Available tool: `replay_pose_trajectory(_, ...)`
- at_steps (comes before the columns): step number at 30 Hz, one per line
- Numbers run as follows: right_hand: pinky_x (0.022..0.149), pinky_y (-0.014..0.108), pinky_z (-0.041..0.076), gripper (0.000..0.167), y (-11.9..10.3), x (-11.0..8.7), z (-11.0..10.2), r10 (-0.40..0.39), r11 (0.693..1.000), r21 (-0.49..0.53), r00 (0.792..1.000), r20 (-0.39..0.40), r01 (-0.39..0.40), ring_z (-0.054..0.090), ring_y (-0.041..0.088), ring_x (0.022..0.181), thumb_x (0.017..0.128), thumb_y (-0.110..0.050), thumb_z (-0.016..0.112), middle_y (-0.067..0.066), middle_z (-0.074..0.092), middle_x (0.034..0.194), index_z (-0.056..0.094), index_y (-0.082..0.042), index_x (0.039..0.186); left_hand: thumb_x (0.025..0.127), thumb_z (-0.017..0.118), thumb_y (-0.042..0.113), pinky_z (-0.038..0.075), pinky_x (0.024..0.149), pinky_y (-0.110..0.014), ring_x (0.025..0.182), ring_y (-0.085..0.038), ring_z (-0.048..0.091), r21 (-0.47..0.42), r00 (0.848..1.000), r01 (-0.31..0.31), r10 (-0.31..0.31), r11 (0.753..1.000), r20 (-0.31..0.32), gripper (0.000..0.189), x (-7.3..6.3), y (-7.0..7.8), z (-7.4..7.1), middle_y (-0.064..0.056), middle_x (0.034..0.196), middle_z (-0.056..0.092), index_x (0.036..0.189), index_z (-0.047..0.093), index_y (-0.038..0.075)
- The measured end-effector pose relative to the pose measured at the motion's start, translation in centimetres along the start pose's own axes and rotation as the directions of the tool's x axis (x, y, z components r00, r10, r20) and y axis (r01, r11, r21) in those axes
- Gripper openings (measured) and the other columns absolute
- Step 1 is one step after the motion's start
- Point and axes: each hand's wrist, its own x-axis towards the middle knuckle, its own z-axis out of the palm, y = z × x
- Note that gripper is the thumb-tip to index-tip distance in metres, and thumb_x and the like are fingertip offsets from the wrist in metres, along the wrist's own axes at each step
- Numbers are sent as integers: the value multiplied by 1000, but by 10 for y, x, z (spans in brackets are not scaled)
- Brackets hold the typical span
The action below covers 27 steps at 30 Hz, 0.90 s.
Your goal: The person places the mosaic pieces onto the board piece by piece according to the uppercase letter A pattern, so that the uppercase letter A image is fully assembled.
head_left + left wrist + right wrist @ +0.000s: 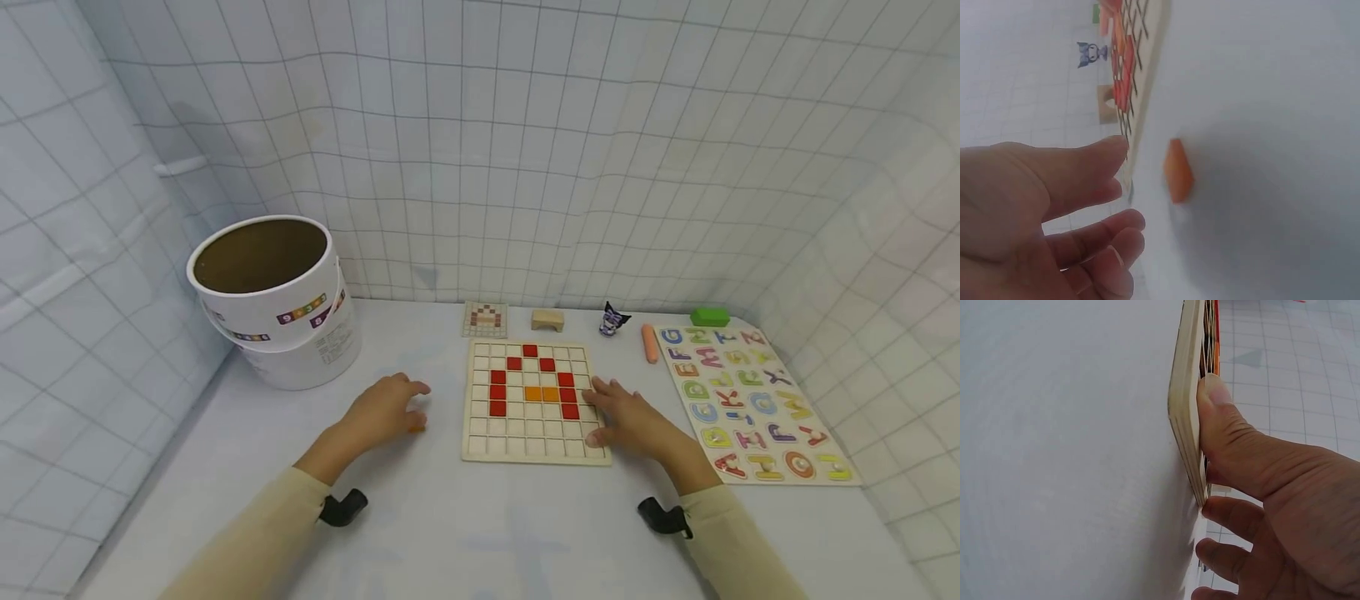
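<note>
A wooden grid board [525,450] lies flat on the table, with red tiles [498,392] and two orange tiles [542,394] set in its squares. Left of the board, my left hand [384,410] hovers close over the table, thumb and fingers apart and holding nothing. A loose orange tile [1179,172] lies on the table just beyond those fingertips. My right hand [637,422] is at the board's right side. In the right wrist view its thumb [1216,409] rests on the board's top face, and a fingertip is right at the edge.
Behind the board are a small pattern card [485,320], a wooden arch block [547,319] and a small figure [611,320]. Rightward lie a coral-coloured stick [649,343], a green block [709,317] and an alphabet puzzle board [757,429]. A white bucket [277,308] stands back left.
</note>
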Motion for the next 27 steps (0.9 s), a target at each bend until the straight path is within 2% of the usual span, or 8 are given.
replay_pose_trajectory(2,119,66,11,86,0,0,0,3,1000,-3,1000,-7,-3,13,45,154,82,-46,80,14,25,167,46,-11,154,90,79,22,54,90,-45,102,-25,63,49,1000,-11,11,999,0,42,-6,-12,5,-12,116,66,128,70,7)
replay_pose_trajectory(5,119,66,11,86,0,1,0,6,1000,4,1000,-6,-6,12,45,154,83,-46,80,14,25,167,46,-10,154,90,79,20,55,85,-41,94,-22,61,56,999,-29,31,998,-23,36,-10,-22,13,-9,110,64,123,73,8)
replay_pose_trajectory(14,119,67,10,86,1,1,2,2,1000,6,1000,-4,-2,13,46,153,83,-46,80,14,25,167,46,-11,154,85,83,14,51,74,-36,80,-17,53,40,991,-67,71,997,-111,20,-11,-22,21,-3,96,58,102,73,12)
replay_pose_trajectory(17,119,68,10,86,3,2,3,-3,1000,5,1000,-8,3,14,46,153,83,-46,80,14,26,167,47,-11,153,86,82,15,49,70,-34,75,-15,52,-12,991,-65,63,998,-120,17,-11,-21,22,1,88,59,95,69,14)
replay_pose_trajectory(20,119,68,10,86,3,2,3,-5,1000,3,1000,-7,5,14,46,153,82,-47,79,14,25,167,47,-11,153,92,77,16,46,65,-32,69,-14,52,-147,990,-70,51,987,-129,17,-9,-21,23,3,81,59,104,66,11)
replay_pose_trajectory(23,119,67,9,86,3,2,3,-2,1000,5,1000,-6,2,14,45,154,83,-47,79,13,25,167,46,-12,154,98,68,16,45,63,-31,67,-14,52,-352,992,-66,24,934,-123,28,-7,-20,21,-1,79,59,124,64,8)
replay_pose_trajectory(25,119,67,9,86,3,2,3,-2,1000,3,1000,-7,2,13,45,154,83,-47,80,13,25,167,46,-12,154,100,64,18,45,62,-31,66,-16,52,-487,994,-48,-4,872,-105,32,-3,-18,20,-5,79,60,130,63,8)
replay_pose_trajectory(27,119,67,9,86,3,1,3,-2,1000,1,1000,-9,2,14,45,154,83,-46,80,14,25,167,46,-12,154,100,65,20,46,62,-30,66,-17,54,-587,996,-23,-33,809,-84,29,1,-15,21,-9,80,62,127,66,8)
